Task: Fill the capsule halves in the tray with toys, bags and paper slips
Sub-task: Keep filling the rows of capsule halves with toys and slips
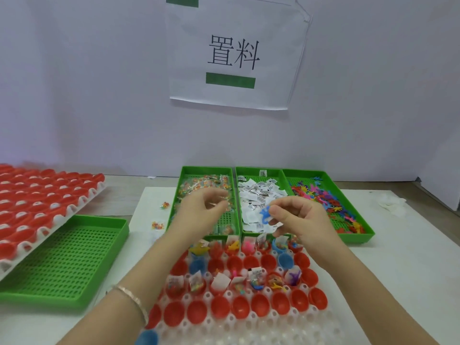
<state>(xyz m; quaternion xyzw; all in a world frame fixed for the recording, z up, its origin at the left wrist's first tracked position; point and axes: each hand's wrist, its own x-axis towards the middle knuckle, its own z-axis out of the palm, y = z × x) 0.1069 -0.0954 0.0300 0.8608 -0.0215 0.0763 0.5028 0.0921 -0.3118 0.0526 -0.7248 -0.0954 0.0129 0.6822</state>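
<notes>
The small blue plastic toy figure (264,215) is pinched between the thumb and fingertips of the right hand (298,220). It sticks out on the thumb side of the grip, its long axis roughly upright, the lower end hanging a little below the fingers; blur hides its finer shape. Straight beyond the grip lies the green perforated plastic bin of white paper slips (250,171). Below and nearer than the grip sits the white plastic tray of red and blue capsule halves (249,329), some rows filled. The left hand (199,212) hovers level with the grip, apart from it, fingers curled and blurred, so whether it holds anything cannot be told; under it is the green bin of clear bags (206,168). On the grip's outer side stands the green bin of coloured toys (358,235)
</notes>
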